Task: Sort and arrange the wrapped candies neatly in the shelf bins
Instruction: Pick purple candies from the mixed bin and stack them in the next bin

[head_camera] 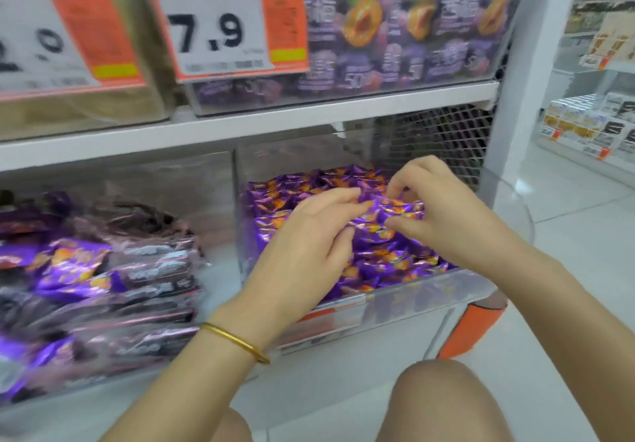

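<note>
A clear plastic bin [429,290] on the lower shelf is filled with several small purple wrapped candies [388,256] printed with orange. Both hands are inside it. My left hand [309,235], with a gold bangle on the wrist, pinches the left end of a purple candy [395,209] lifted above the pile. My right hand [443,208] pinches the same candy at its right end, fingers curled over it. To the left, a second clear bin [113,373] holds larger purple and dark packets [113,276] lying in loose rows.
The white shelf board [240,125] above carries clear bins of purple plum-print packs [405,29] and orange price tags [220,26]. A white shelf upright [529,63] stands at the right, with a tiled aisle and other shelves beyond. My bare knee [443,404] is below the bin.
</note>
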Demonstrator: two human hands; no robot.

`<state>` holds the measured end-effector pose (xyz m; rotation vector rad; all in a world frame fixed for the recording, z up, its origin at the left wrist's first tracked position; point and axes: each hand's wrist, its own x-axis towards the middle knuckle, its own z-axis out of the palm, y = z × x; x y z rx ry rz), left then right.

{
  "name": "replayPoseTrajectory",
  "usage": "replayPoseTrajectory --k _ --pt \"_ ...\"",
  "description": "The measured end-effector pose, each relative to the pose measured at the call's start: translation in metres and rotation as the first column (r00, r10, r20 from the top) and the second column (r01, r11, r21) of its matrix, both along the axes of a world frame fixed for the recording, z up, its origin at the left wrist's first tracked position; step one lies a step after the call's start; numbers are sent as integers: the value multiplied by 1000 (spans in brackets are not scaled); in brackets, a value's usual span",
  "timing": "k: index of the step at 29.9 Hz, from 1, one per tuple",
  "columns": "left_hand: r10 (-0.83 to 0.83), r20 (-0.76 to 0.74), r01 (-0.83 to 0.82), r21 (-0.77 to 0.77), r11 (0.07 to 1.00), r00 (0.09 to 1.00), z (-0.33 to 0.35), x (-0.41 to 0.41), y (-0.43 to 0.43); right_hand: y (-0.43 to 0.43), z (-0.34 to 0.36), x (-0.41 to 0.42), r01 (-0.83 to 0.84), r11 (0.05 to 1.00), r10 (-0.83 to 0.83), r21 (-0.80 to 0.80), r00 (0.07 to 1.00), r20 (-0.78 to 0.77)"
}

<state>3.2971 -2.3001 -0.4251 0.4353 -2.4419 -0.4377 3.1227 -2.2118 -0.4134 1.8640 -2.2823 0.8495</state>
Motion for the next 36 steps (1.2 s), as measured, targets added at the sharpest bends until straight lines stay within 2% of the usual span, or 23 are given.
replayPoseTrajectory --k 2,5,10,13,16,19,22,25,28,30,32,34,36 --pt "36 -92 -39 -28 999 995 6 35 -5 -11 12 39 -124 988 126 -88 992 22" --pt "136 -125 -141 -33 989 983 9 99 -25 -33 22 105 -323 936 334 -137 941 59" --pt "405 -115 -405 27 914 907 -4 207 -57 -77 13 188 -538 842 539 -44 835 111" --pt "487 -160 -488 37 872 859 -4 250 -66 -97 -1 219 -560 828 547 29 818 175" --pt "557 -181 -570 -30 821 811 -1 281 -73 -112 -7 247 -567 822 545 55 811 211" --pt "579 -195 -604 -115 789 792 -1 304 -73 -129 -12 268 -550 830 538 91 833 131" --pt "570 -119 -581 -106 807 813 -5 316 -70 -143 -12 282 -503 856 502 120 864 39" --pt "526 18 -522 -97 847 850 -7 321 -69 -147 -8 297 -574 808 557 131 818 143" --pt "520 -23 -521 -48 852 854 -4 327 -66 -151 -19 311 -555 794 568 248 823 19" --pt "514 -24 -514 5 858 857 -2 335 -62 -152 -23 315 -571 803 561 170 821 109" --pt "493 59 -494 -2 869 868 -6 344 -59 -151 -21 311 -544 839 514 4 796 319" --pt "490 158 -486 -66 872 857 -12 349 -58 -149 -19 306 -495 858 491 -139 708 507" --pt "490 242 -475 -124 871 837 -15 349 -60 -145 -17 305 -474 855 495 -210 627 602"
